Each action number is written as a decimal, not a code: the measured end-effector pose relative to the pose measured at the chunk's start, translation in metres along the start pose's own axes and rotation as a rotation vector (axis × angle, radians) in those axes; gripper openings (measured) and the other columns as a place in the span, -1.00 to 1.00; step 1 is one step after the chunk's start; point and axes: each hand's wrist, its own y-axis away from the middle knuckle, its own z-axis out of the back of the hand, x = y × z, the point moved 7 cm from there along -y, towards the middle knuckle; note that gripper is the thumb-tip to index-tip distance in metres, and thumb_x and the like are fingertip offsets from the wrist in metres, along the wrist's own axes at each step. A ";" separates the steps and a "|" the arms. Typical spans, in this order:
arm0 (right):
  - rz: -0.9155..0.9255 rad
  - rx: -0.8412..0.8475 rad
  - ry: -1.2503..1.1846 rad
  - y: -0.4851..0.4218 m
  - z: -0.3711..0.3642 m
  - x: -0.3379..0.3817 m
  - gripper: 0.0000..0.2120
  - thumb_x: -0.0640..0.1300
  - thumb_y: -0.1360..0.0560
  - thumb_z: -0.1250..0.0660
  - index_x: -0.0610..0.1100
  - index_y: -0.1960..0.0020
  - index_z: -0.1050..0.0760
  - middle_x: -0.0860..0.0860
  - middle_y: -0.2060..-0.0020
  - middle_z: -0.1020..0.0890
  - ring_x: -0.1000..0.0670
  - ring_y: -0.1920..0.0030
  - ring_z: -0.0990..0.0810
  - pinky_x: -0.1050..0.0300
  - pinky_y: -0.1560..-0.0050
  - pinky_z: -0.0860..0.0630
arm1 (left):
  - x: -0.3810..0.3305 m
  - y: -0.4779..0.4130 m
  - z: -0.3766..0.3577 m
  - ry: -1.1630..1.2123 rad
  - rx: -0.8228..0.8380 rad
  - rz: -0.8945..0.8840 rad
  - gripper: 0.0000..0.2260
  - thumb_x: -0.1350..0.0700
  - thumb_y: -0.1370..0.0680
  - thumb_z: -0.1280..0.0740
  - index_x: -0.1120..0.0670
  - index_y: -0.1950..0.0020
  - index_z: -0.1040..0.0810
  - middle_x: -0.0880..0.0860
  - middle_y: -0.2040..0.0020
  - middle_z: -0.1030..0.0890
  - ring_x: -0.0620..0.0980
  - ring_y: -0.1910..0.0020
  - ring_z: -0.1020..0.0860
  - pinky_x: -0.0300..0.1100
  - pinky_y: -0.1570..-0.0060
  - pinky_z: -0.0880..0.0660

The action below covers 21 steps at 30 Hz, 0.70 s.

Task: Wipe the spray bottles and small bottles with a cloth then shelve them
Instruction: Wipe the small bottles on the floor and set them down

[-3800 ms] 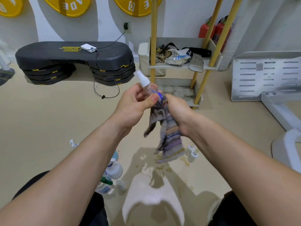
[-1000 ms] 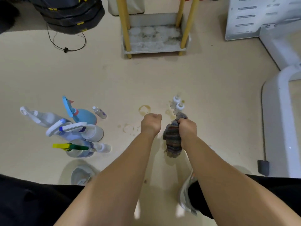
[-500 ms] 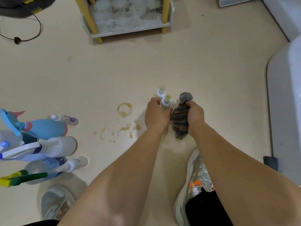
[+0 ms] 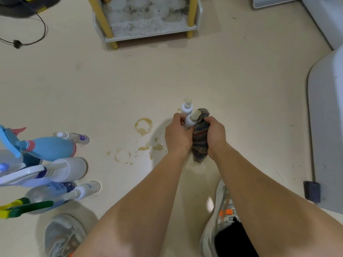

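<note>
Near frame centre, the left hand (image 4: 178, 136) has its grip clamped round a small white bottle (image 4: 190, 121) while the right hand (image 4: 216, 135) clamps its grip on the bunched striped cloth (image 4: 200, 144) just beside it

We see bright, even light from above on the floor (image 4: 222, 80). A soft shadow lies just left of the grip, and another lies below it. The bottle (image 4: 190, 122) and cloth (image 4: 200, 143) in the grip look fairly sharp. The sprayers (image 4: 55, 167) far left of it stretch and blur at the edge.
</note>
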 end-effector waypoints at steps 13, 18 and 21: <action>0.214 0.109 -0.022 0.150 -0.045 0.079 -0.80 -0.07 -0.54 -0.24 -0.18 0.11 -0.55 -0.19 0.20 -0.60 -0.13 0.23 -0.58 -0.04 0.14 -0.49 | -0.068 0.078 0.133 0.160 0.019 -0.225 -0.80 0.18 -0.53 -0.46 -0.09 -0.03 -0.58 -0.14 0.13 -0.64 -0.32 0.22 -0.58 -0.47 0.27 -0.44; 0.540 0.315 0.166 0.233 -0.086 0.149 -0.73 -0.19 -0.60 -0.21 -0.42 0.10 -0.49 -0.20 0.22 -0.53 -0.10 0.26 -0.53 0.05 0.28 -0.50 | -0.109 0.097 0.193 0.043 0.024 -0.320 -0.89 0.08 -0.52 -0.42 -0.10 -0.02 -0.59 -0.11 0.10 -0.69 -0.11 0.06 -0.64 -0.15 0.05 -0.59; 0.770 0.414 0.461 0.280 -0.115 0.178 -0.75 -0.13 -0.64 -0.23 -0.31 0.00 -0.55 -0.17 0.22 -0.61 -0.10 0.29 -0.60 0.10 0.31 -0.58 | -0.136 0.106 0.228 -0.042 0.015 -0.377 -0.94 0.11 -0.55 -0.35 -0.01 0.05 -0.62 -0.07 0.18 -0.70 -0.03 0.10 -0.66 -0.01 0.07 -0.61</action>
